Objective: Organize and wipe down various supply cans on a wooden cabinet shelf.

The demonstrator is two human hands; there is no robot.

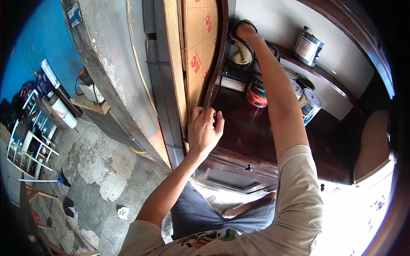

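My left hand (205, 130) bends its fingers over the dark wooden upright edge (218, 64) of a cabinet, the thumb on the inner side. My right arm reaches deep into the cabinet. At its back left corner, my right hand (247, 32) is closed at a black looped thing (234, 30), its fingertips hidden. Just below hangs a yellow-green cloth (241, 54). Beneath that lie dark-covered books (233, 82). Close to my right forearm stand a red and black paint can (257, 91) and a white-lidded can (311, 104).
A blue and white can (308, 47) sits on the narrow back ledge. To the left lean grey boards (115, 64) and a printed orange-brown panel (200, 51). A cabinet drawer knob (249, 168) faces me. Farther left, white racks (32, 149) and slippers (68, 207) rest on the cracked floor.
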